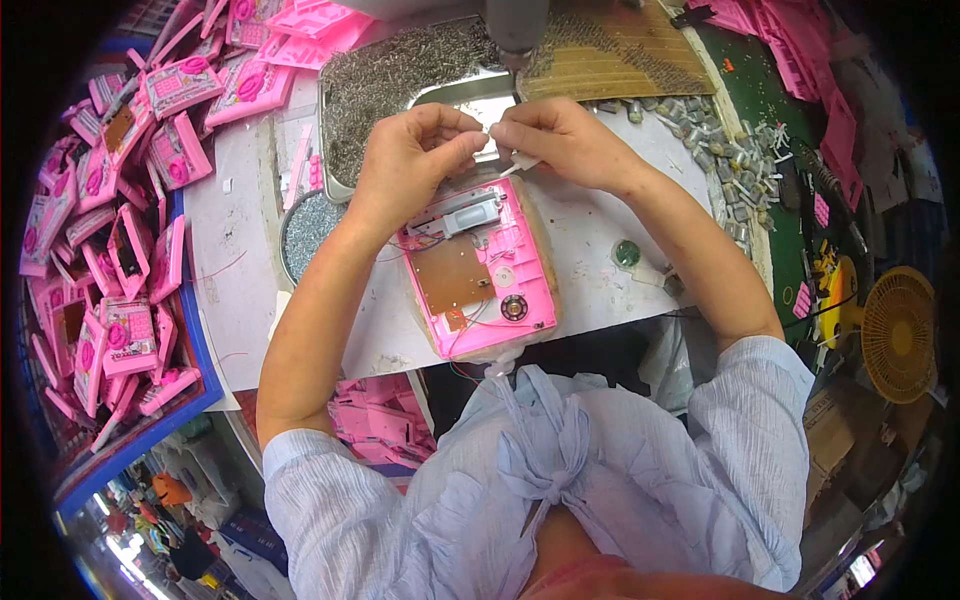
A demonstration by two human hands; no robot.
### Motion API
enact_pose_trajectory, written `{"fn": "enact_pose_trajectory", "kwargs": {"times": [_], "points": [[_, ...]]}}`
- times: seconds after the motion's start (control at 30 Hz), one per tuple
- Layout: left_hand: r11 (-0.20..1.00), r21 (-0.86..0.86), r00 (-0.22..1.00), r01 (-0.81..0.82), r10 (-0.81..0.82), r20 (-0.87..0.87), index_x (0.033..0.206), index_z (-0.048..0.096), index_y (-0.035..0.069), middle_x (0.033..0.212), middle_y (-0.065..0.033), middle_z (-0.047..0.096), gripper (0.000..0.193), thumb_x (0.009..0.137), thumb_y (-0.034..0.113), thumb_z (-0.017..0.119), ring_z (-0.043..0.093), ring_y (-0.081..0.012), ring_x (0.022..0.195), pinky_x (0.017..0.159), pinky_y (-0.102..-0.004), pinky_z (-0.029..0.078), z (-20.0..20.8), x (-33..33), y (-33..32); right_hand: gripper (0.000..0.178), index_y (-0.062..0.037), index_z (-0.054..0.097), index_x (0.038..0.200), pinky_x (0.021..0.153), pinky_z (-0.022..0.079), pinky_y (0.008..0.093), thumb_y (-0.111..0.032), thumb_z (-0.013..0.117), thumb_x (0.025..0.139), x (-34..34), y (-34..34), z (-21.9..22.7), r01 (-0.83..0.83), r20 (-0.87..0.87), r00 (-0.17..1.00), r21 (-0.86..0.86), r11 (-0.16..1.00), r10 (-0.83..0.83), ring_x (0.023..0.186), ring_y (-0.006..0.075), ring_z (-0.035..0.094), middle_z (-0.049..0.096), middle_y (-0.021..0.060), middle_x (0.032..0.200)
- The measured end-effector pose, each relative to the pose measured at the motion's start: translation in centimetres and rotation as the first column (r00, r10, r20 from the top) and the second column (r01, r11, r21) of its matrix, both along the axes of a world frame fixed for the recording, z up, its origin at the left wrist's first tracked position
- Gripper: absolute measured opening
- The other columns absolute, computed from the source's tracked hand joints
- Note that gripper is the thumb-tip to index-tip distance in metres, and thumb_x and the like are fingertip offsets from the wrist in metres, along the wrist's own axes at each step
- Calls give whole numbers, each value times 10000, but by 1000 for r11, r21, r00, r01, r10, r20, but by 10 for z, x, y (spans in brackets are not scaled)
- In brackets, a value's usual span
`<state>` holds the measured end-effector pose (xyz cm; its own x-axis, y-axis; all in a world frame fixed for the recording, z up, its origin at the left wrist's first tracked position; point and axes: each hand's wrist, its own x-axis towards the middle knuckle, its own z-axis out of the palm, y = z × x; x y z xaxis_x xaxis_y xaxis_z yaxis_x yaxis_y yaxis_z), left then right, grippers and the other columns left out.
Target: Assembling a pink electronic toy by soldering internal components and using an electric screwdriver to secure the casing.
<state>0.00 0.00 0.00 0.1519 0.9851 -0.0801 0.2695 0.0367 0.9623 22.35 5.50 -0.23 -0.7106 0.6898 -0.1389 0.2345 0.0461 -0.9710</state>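
Observation:
In front of me lies an open pink plastic toy housing (480, 345), inner side up. In it sit a brown circuit board (455, 275), a small round speaker (514, 307), a grey rectangular part (470, 219) and thin wires. Beyond its far edge my left hand (425, 150) is closed, thumb and forefinger pinched together; what they hold is too small to make out. Close beside it, my right hand (560, 140) pinches a small white piece (524, 161) that sticks out under the fingers. The fingertips of both hands almost meet.
A metal tray (327, 150) of small metal parts stands behind my hands, with a round dish of screws (312, 240) to the left. Pink toys (130, 330) fill a blue-edged bin at left. Small metallic parts (715, 150) lie at right, near a yellow fan (897, 335).

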Motion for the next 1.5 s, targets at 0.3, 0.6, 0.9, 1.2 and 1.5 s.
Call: {"fn": "enact_pose_trajectory", "kwargs": {"times": [0.3,0.6,0.9,1.2,1.5], "points": [[995,75,997,72,-74,17,1027,712,-11,896,-54,731,248,981,232,690,643,-111,751,683,-267,528,4,-4,32,444,-54,688,856,571,389,224,-455,580,1014,-4,18,15,179,158,971,29,983,-182,666,41,481,570,-51,731],[860,140,281,491,-5,-960,1012,749,97,959,-127,740,192,904,161,604,719,-344,904,788,-467,584,-18,6,78,427,25,679,852,589,403,313,-371,618,999,42,-11,-2,268,32,955,332,904,-294,629,120,490,561,58,654],[888,414,821,200,79,-565,993,698,37,848,-74,699,161,855,119,705,676,-205,785,710,-346,547,-5,8,66,371,16,667,862,664,464,315,-327,618,993,64,-48,8,336,-5,935,339,879,-355,687,166,604,655,82,726],[917,384,971,105,-11,-238,1010,668,2,943,-86,694,154,866,44,701,686,-156,827,671,-280,574,24,31,-12,384,19,700,898,716,497,323,-327,581,1014,25,-32,7,220,-59,976,249,943,-212,748,183,644,693,97,777],[992,14,940,-128,117,322,1174,533,33,798,-25,631,179,1035,141,565,526,-48,613,496,-214,410,16,29,-34,214,-17,648,1013,662,481,318,-228,629,990,-1,-41,14,203,-115,979,475,856,-168,704,172,627,659,82,796]]}}
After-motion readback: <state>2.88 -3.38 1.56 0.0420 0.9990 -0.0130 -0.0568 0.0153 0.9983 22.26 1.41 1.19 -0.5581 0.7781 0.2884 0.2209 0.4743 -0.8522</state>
